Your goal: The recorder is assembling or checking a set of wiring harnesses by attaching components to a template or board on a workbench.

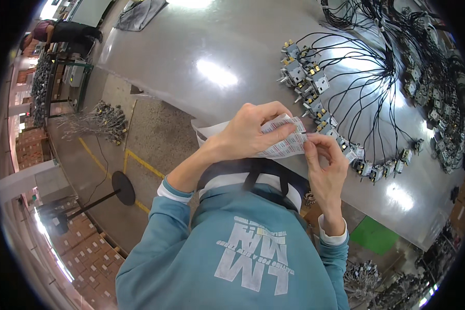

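A white sheet of small printed labels (284,148) is held in front of my body, at the near edge of the grey table. My left hand (245,132) grips it, with the thumb on top and the fingers bent behind. At the sheet's right edge my right hand (326,160) is closed in a pinch of thumb and forefinger; whether a single label is peeled between them is too small to tell. Just beyond the right hand lies a curved row of small metal box-shaped parts (315,85), each joined to black cables (390,67).
More cabled metal parts (434,103) are heaped at the table's right edge. A grey cloth (139,14) lies at the far left of the table (170,62). A black round-based stand (123,188) and a cable bundle (106,124) are on the left. Another person (70,32) stands far left.
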{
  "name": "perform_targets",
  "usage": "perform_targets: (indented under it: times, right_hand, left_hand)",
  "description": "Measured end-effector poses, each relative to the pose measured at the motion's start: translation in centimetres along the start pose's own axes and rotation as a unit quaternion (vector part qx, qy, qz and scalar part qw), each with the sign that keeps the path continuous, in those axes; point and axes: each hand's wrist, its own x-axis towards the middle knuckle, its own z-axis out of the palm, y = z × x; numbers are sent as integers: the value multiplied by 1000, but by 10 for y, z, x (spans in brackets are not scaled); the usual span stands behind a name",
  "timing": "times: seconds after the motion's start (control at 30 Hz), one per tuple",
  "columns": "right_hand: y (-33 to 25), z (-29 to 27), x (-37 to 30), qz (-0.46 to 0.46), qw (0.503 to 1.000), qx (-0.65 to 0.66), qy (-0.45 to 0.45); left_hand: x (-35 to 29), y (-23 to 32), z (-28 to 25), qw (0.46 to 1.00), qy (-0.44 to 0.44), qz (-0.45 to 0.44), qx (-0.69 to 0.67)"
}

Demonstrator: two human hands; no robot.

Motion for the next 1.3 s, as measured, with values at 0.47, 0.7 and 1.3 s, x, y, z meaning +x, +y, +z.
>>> perform_targets:
  times: [0.47, 0.7, 1.3]
  right_hand:
    - [7, 14, 23, 18, 984, 174, 20]
    - [8, 5, 24, 9, 983, 184, 19]
    - [-13, 3, 27, -59, 960, 254, 105]
  left_hand:
    - [6, -9, 3, 995, -40, 76, 57]
    - [10, -7, 8, 995, -11, 66, 73]
    - [19, 4, 12, 986, -43, 126, 97]
